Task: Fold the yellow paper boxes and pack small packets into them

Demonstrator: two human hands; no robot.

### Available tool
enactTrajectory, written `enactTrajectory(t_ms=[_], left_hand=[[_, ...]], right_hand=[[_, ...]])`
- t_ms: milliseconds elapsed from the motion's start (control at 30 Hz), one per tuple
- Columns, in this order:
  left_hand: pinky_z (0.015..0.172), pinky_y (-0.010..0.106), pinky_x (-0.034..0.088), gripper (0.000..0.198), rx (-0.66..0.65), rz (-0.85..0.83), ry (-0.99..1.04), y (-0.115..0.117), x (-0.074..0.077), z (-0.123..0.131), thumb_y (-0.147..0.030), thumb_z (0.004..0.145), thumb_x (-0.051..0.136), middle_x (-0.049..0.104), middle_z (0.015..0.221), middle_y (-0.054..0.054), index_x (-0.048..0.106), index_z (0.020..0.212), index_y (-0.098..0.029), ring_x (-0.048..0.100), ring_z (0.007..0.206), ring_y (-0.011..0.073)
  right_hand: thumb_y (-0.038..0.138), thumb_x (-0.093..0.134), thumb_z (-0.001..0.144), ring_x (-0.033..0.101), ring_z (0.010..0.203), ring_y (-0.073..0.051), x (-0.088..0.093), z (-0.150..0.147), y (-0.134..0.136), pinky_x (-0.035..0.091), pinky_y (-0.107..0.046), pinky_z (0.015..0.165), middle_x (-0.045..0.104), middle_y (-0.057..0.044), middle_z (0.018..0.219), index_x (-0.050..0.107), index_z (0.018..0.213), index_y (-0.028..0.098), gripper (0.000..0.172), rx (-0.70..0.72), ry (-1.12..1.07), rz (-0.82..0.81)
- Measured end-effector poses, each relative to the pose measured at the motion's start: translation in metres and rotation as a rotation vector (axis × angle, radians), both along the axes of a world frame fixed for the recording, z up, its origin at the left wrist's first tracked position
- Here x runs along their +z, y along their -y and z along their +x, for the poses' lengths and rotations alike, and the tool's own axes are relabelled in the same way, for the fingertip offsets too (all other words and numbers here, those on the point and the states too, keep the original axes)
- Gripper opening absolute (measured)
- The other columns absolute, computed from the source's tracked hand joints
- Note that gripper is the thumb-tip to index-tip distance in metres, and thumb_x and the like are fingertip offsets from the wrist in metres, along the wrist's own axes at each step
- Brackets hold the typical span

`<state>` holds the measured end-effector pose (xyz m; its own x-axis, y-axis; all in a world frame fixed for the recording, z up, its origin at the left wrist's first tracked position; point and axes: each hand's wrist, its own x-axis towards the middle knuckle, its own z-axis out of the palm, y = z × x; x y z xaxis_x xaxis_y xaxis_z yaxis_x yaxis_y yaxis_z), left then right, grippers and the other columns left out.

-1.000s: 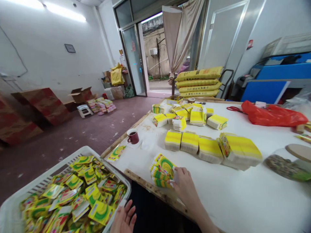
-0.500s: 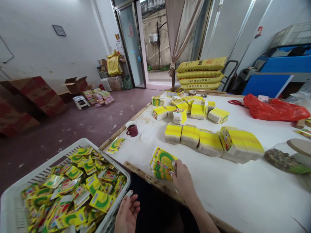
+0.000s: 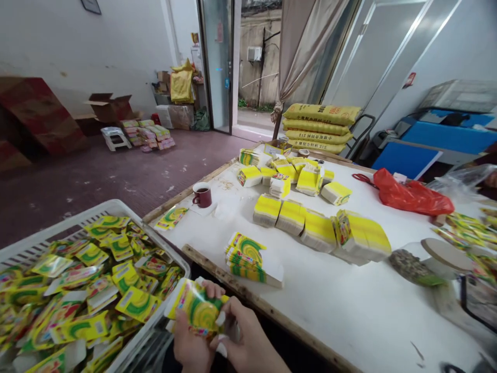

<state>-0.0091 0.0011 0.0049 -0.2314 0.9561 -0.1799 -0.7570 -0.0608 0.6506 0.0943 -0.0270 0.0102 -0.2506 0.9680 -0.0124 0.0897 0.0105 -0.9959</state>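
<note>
Both my hands hold one yellow-and-green packet [image 3: 196,309] low in front of me, just off the table's near edge. My left hand [image 3: 190,346] grips it from below, fingers curled round it. My right hand [image 3: 244,339] pinches its right side. A stack of the same packets [image 3: 248,257] lies on the white table [image 3: 349,311] just beyond my hands. To the left, a white plastic crate [image 3: 97,210] is heaped with loose packets.
Rows of yellow bundled packets [image 3: 318,230] cross the middle of the table. A dark red mug [image 3: 203,196] stands near the left edge, a red plastic bag [image 3: 411,196] at the far right. Yellow sacks [image 3: 320,127] are stacked behind. Cardboard boxes and a stool stand on the floor.
My right hand left the packet stack on the table and came down to meet my left hand. Both now hold one packet. The view has tilted down and left.
</note>
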Motion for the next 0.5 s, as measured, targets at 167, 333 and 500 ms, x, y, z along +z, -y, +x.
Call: enactTrajectory(t_ms=[167,333,500], left_hand=[[0.048,0.023,0.046,0.068,0.110,-0.096,-0.019,-0.010,0.004,-0.003,-0.079,0.048,0.078,0.045,0.060,-0.003,0.051,0.067,-0.020,0.041,0.054,0.0110],[0.063,0.029,0.057,0.067,0.081,-0.195,-0.168,-0.002,-0.025,-0.018,-0.065,0.035,0.091,0.063,0.070,0.001,0.065,0.078,-0.020,0.062,0.069,0.0206],[0.068,0.033,0.060,0.050,-0.008,-0.300,-0.299,0.002,-0.041,-0.039,-0.042,0.044,0.095,0.072,0.073,0.006,0.072,0.080,-0.016,0.069,0.076,0.0275]], right_hand=[[0.007,0.067,0.056,0.035,0.068,-0.011,-0.008,-0.007,-0.004,0.031,-0.021,0.059,0.043,0.007,0.076,0.048,0.089,0.023,0.041,0.028,-0.017,-0.087],[0.008,0.055,0.072,0.050,0.079,-0.015,-0.010,0.014,-0.016,0.039,-0.025,0.072,0.058,0.000,0.087,0.058,0.096,0.021,0.028,-0.106,0.169,0.117],[0.005,0.048,0.074,0.058,0.081,-0.017,0.000,0.040,-0.020,0.043,-0.026,0.074,0.065,-0.002,0.085,0.061,0.094,0.021,0.029,-0.100,0.268,0.249]])
